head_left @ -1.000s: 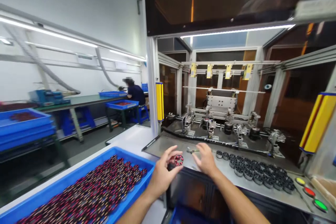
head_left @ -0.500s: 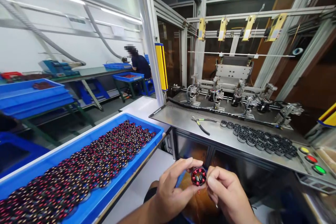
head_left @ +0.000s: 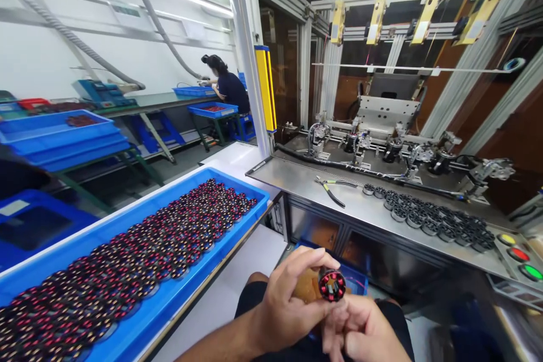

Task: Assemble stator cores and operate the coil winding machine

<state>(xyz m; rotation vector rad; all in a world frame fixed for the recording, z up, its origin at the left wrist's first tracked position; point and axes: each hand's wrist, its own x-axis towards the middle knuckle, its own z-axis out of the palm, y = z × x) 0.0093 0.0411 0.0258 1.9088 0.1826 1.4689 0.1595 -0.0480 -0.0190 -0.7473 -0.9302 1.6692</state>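
My left hand [head_left: 288, 305] pinches a small round wound stator [head_left: 331, 285], black with red coils, low in front of me above my lap. My right hand [head_left: 362, 331] sits just below and to the right of it, fingers curled close under the part and touching it. To the left lies a long blue tray [head_left: 237, 240] filled with several rows of the same red-and-black stators [head_left: 139, 254].
A steel machine shelf [head_left: 305, 184] carries a pair of pliers [head_left: 331, 189] and several dark stators [head_left: 428, 219]. Fixtures [head_left: 356, 141] stand behind it; coloured buttons [head_left: 520, 254] sit at the right. A seated person [head_left: 227, 90] works at a far bench with blue trays.
My hands came back from the steel shelf to my lap with the stator. The view tilted down; my right hand dropped below the part.
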